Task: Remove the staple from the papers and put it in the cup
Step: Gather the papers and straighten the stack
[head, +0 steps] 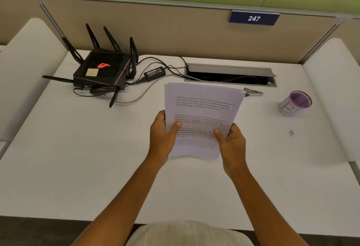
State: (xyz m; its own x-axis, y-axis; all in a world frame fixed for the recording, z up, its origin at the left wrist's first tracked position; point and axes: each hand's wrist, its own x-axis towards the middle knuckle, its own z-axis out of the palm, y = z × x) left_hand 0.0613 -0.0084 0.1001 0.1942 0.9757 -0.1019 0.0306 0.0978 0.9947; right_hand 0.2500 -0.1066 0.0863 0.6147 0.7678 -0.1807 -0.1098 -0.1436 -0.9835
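I hold a thin stack of printed white papers point(202, 109) raised above the middle of the white desk point(81, 167). My left hand point(162, 136) grips their lower left edge, thumb on top. My right hand point(231, 142) grips the lower right edge the same way. The staple itself is too small to make out. A metal staple remover point(253, 92) lies on the desk just beyond the papers' top right corner. A small white cup point(295, 103) with a purple inside stands at the right.
A black router point(101, 70) with antennas, a power adapter point(154, 73) and cables sit at the back left. An open cable tray point(229, 76) is set into the desk's back. A tiny scrap point(291, 132) lies right of my hands. Partition walls enclose the desk.
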